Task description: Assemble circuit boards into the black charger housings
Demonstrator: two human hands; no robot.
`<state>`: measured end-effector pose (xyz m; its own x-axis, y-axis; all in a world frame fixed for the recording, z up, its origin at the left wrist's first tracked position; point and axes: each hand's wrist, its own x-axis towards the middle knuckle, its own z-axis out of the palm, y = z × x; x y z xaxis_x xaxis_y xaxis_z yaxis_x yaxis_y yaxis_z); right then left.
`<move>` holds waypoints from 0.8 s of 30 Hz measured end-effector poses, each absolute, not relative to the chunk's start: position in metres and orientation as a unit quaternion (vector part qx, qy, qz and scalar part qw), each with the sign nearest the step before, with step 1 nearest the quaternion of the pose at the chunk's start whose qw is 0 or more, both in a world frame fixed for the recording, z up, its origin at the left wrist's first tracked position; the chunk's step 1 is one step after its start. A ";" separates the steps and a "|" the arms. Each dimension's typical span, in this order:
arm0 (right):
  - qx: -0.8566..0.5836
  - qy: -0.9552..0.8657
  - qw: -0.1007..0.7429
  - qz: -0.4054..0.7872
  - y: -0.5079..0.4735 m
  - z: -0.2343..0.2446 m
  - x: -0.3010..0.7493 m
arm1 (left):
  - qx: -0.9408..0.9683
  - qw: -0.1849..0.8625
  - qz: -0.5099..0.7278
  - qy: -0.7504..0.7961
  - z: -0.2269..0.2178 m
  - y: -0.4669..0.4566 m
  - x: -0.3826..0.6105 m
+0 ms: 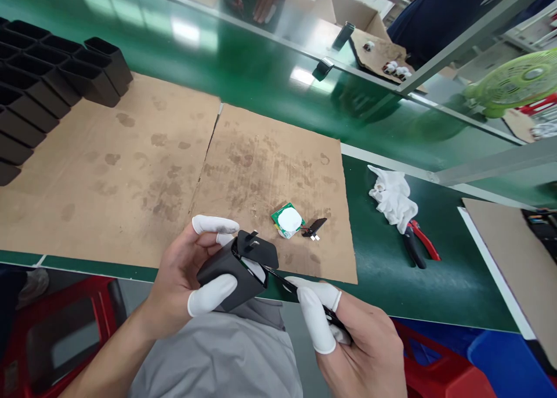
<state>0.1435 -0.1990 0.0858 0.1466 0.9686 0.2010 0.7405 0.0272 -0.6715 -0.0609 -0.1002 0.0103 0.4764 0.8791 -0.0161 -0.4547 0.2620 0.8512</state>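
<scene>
the box (217, 279) is in my left hand (176, 276), up over my lap by the near edge of the table. it is black and tipped, with its open end to the right. my left thumb and fingers press on it from 2 sides, with white covers on the tips. the lid (266, 253) sits crooked at the open end, with 2 prongs sticking up, and a bit of white shows in the gap.

my right hand (361, 334) pinches a thin black tool (287, 285) between thumb and finger, and those wear white covers too. its tip is right at the gap. i can't tell how deep it goes.

just past the box, a green board (289, 219) with a round white top lies on the spotty card (270, 148). a little black bit (314, 228) lies beside it. to the right, a white rag (394, 198) touches the red and black pliers (418, 244) on the green table (374, 288). far left, many black tubs (89, 84) stand in rows, open at the top.
</scene>
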 end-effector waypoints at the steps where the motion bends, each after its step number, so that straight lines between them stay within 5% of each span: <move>1: -0.678 -0.631 0.337 0.168 -0.200 0.086 0.144 | 0.415 0.753 0.442 0.257 0.010 -0.100 -0.061; 24: -0.678 -0.629 0.348 0.155 -0.198 0.081 0.142 | 0.420 0.753 0.439 0.253 0.008 -0.101 -0.063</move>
